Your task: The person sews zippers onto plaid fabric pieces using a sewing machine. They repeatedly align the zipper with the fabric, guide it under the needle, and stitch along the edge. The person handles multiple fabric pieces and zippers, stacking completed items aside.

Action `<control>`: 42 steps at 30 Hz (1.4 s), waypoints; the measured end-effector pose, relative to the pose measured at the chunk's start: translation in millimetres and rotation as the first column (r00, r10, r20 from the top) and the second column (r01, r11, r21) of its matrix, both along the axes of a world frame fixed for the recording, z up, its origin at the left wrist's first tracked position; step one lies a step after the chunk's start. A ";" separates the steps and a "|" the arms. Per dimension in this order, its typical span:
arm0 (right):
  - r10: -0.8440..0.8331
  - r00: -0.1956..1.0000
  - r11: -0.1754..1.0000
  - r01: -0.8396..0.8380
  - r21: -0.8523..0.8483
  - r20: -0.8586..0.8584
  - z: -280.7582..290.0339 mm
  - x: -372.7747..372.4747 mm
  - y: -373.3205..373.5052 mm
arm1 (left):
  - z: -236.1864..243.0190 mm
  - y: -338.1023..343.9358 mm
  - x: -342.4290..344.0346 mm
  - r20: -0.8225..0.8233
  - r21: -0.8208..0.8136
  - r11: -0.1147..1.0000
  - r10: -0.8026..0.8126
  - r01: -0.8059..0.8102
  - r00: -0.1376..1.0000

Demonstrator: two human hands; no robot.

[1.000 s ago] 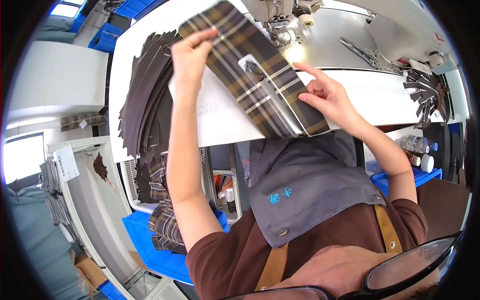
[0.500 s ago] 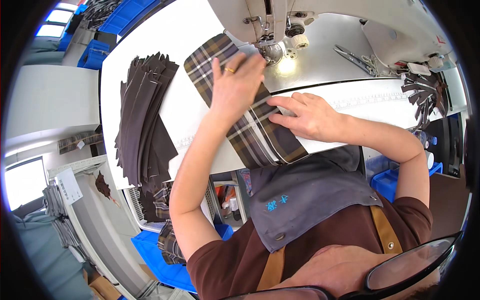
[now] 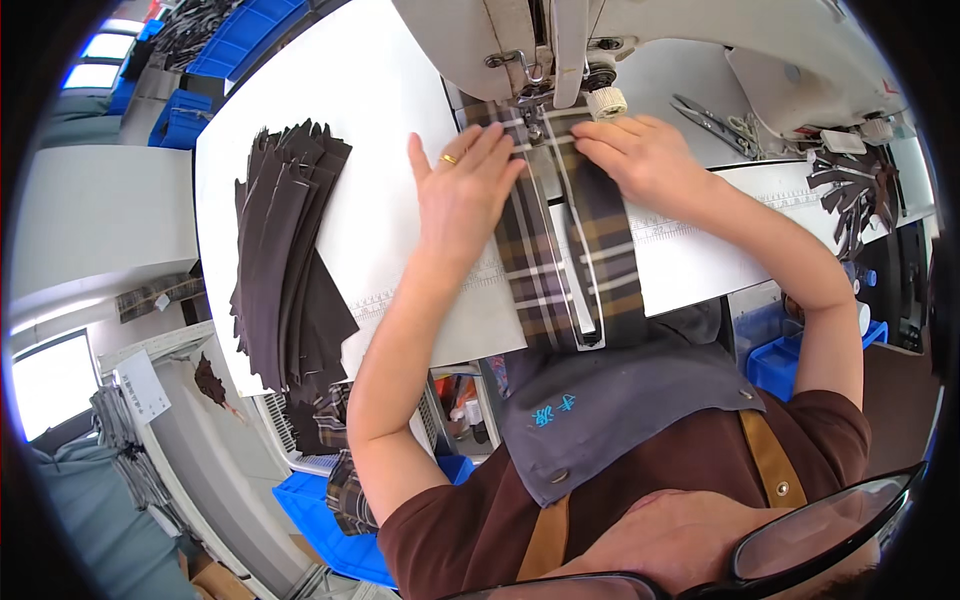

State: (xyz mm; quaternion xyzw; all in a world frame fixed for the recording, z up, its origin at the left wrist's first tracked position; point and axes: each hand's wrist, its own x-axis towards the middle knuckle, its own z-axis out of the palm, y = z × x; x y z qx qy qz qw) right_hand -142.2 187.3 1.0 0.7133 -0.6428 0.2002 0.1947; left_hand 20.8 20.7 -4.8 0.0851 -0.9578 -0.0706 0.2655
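A brown, grey and white plaid cloth piece lies lengthwise under the needle area of a sewing machine. A long gap runs down its middle, edged with white lines, and the table shows through. The cloth's far end sits around the presser foot. My left hand is open, its fingers stretched onto the cloth's left part beside the foot. On the right part, my right hand rests with fingers extended against the cloth close to the foot; its thumb is hidden.
Dark brown cloth strips are piled on the white table at left. Scissors lie on the right, near a bundle of dark scraps. A blue bin holding plaid cloth stands below the table.
The plaid cloth has shifted from a slant at left to straight under the presser foot, and its central gap is now spread apart. My right hand has moved forward to the foot's right side.
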 end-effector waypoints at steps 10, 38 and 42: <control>-0.119 0.984 0.992 0.113 0.056 0.131 -6.5 -7.8 -31.4 | 4.1 18.2 -0.5 0.011 0.188 0.981 -0.055 0.052 0.998; 0.085 -0.591 0.995 0.016 -0.094 0.802 -4.2 -56.5 -10.5 | 4.8 12.0 -2.8 0.117 0.125 0.987 -0.116 0.101 0.986; -0.106 0.035 0.993 -0.054 0.108 0.994 3.4 -53.7 -7.8 | 2.5 10.5 -5.7 0.087 0.133 0.988 -0.092 0.080 0.992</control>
